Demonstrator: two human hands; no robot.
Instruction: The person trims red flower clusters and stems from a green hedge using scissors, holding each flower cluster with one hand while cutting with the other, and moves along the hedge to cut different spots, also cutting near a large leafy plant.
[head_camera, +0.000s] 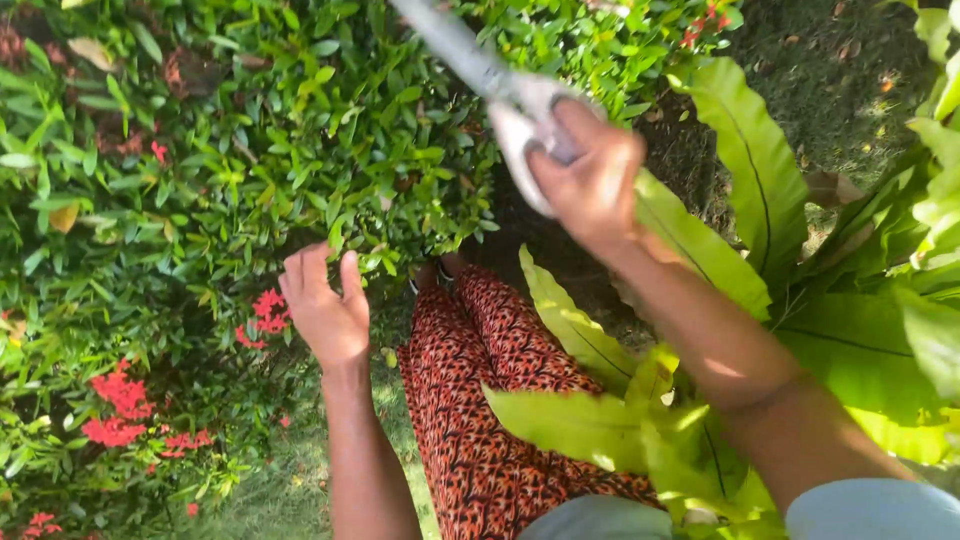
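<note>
- Right hand clamped on garden shears, raised above the hedge.
- Left hand open, fingers in the hedge's leaves, beside red flowers.

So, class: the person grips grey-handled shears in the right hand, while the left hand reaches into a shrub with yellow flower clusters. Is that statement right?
One detail is wrong: the flower clusters on the shrub are red, not yellow, as the head view shows. The rest stands: the right hand grips the grey-handled shears, and the left hand reaches into the shrub.
</note>
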